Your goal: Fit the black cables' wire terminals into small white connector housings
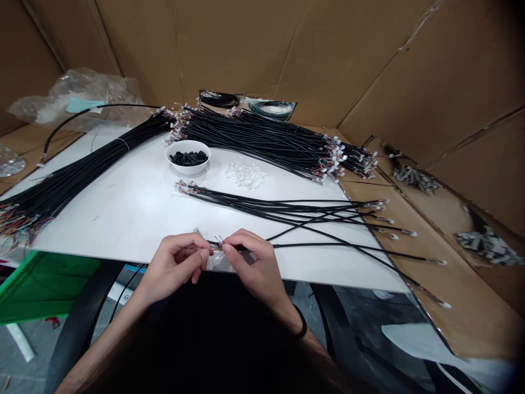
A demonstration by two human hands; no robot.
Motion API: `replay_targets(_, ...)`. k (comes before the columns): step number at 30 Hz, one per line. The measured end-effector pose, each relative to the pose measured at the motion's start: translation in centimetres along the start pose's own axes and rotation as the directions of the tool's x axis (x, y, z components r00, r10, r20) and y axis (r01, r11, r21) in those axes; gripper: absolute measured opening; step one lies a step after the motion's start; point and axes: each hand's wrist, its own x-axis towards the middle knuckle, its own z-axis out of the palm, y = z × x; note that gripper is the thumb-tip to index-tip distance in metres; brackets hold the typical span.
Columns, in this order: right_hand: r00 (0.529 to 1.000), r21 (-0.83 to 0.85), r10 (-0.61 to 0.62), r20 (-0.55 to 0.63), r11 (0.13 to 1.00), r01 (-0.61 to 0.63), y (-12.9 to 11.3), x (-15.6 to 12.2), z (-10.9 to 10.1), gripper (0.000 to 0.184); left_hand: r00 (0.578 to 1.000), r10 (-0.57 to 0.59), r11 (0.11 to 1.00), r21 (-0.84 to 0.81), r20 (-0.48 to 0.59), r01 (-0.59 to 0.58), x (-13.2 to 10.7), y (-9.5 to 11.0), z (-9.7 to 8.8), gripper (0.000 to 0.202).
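Note:
My left hand [176,262] and my right hand [250,262] meet above the table's front edge. Their fingertips pinch a small connector end [216,248] of a black cable [328,246], with fine metal pins showing. The thin wires are too small to make out in detail. That cable runs off to the right across the white table top [123,219]. Just beyond my hands lies a loose bunch of black cables [279,210] with small white connectors at both ends. A dark band [301,323] circles my right wrist.
Thick bundles of black cables [262,142] lie at the back and left. A white bowl [187,156] holds small black parts, next to a pile of small white parts [245,175]. Cardboard sheets [410,60] wall the back and right. A green object [45,287] sits below the left edge.

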Motion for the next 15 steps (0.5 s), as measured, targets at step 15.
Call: replay_targets(15,1.000,-0.009,0.012,0.009,1.000,-0.012,-0.25,0.09,-0.09,0.010,0.999,-0.036,0.999,0.037,-0.015,0.036,0.27,0.36,0.31,0.024)
